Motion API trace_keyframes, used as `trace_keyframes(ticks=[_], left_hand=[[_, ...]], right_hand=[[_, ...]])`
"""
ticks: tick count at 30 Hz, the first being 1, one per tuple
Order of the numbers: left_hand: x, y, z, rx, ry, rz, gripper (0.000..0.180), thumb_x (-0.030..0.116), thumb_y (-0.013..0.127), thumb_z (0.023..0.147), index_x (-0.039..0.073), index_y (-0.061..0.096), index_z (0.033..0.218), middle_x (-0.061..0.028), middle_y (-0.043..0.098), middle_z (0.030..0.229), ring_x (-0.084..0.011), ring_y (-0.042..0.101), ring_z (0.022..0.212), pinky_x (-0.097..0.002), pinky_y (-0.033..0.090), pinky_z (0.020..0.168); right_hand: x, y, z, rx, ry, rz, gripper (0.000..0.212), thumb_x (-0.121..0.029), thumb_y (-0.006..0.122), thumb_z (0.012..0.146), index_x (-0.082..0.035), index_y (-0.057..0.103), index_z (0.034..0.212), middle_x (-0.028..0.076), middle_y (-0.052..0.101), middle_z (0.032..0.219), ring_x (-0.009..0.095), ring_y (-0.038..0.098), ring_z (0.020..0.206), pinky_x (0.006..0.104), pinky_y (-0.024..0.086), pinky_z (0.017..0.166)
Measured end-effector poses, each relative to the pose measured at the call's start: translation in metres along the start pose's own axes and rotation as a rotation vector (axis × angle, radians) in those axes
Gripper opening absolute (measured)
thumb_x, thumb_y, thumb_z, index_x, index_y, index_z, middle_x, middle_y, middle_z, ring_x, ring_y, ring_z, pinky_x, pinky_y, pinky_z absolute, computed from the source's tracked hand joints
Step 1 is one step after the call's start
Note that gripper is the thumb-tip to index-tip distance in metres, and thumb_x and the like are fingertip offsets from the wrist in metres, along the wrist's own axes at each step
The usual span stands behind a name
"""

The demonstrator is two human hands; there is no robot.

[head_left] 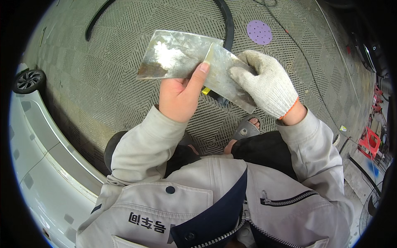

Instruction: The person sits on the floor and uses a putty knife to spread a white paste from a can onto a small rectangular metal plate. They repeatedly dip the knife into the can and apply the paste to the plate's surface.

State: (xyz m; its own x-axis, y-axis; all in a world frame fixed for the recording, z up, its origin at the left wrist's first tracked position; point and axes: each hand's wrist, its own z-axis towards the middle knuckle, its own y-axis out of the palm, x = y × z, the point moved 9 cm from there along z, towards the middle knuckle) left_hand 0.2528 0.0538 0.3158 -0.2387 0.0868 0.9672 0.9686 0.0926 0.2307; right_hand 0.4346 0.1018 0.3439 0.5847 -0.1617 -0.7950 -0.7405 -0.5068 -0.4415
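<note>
Silvery metal forms both the left plate (178, 58) and the right plate (227, 76), which overlap in the air above the ribbed grey floor (124, 58). The bare left hand (178, 98) holds the left plate by its lower edge, thumb laid on top where the two plates meet. The right hand (266, 82), in a white knitted glove (275, 84) hemmed in orange, has its grip closed on the outer edge of the right plate. A pale yellowish smear shows beside the thumb, and brown staining covers the left plate's lower left corner.

Dark printed characters (147, 222) stand upside down on the left chest of the pale grey jacket (165, 196). A round emblem (244, 132) marks the strap of one grey sandal (248, 127); its detail is too small to read. Beyond the plates, a purple perforated disc (259, 32) lies on the floor.
</note>
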Motion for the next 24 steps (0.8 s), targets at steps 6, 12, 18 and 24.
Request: trace_keyframes(ticks=[6, 12, 18, 24], left_hand=[[0.0014, 0.0007, -0.0001, -0.013, 0.002, 0.014, 0.027, 0.015, 0.069, 0.109, -0.005, 0.070, 0.128, -0.0075, 0.074, 0.122, -0.0139, 0.067, 0.110, -0.0302, 0.052, 0.098], [0.0022, -0.0011, 0.0000, 0.004, 0.002, 0.043, 0.027, 0.016, 0.068, 0.109, -0.004, 0.072, 0.126, -0.0070, 0.074, 0.122, -0.0133, 0.066, 0.110, -0.0296, 0.051, 0.099], [0.0029, 0.0000, -0.0009, 0.005, 0.014, 0.030, 0.028, 0.019, 0.066, 0.111, -0.004, 0.072, 0.126, -0.0061, 0.074, 0.122, -0.0129, 0.066, 0.110, -0.0293, 0.050, 0.099], [0.0047, -0.0032, 0.0000, 0.005, 0.009, 0.063, 0.029, 0.019, 0.066, 0.111, -0.004, 0.071, 0.128, -0.0061, 0.073, 0.123, -0.0128, 0.065, 0.111, -0.0295, 0.050, 0.100]], right_hand=[[0.0013, -0.0001, -0.0004, -0.009, 0.021, -0.013, 0.036, -0.026, 0.072, 0.096, 0.004, 0.073, 0.117, 0.008, 0.074, 0.087, 0.013, 0.069, 0.074, 0.0291, 0.058, 0.069], [0.0028, 0.0015, -0.0003, -0.030, 0.019, 0.004, 0.035, -0.024, 0.072, 0.096, 0.004, 0.073, 0.116, 0.007, 0.073, 0.086, 0.012, 0.068, 0.073, 0.0285, 0.057, 0.067], [-0.0014, -0.0007, -0.0017, 0.031, -0.034, 0.018, 0.031, -0.029, 0.070, 0.098, 0.001, 0.073, 0.102, 0.012, 0.071, 0.076, 0.019, 0.069, 0.064, 0.0339, 0.056, 0.060], [0.0007, 0.0008, -0.0024, -0.028, 0.033, -0.008, 0.032, -0.024, 0.072, 0.097, 0.003, 0.073, 0.115, 0.007, 0.073, 0.086, 0.012, 0.068, 0.074, 0.0296, 0.057, 0.068]])
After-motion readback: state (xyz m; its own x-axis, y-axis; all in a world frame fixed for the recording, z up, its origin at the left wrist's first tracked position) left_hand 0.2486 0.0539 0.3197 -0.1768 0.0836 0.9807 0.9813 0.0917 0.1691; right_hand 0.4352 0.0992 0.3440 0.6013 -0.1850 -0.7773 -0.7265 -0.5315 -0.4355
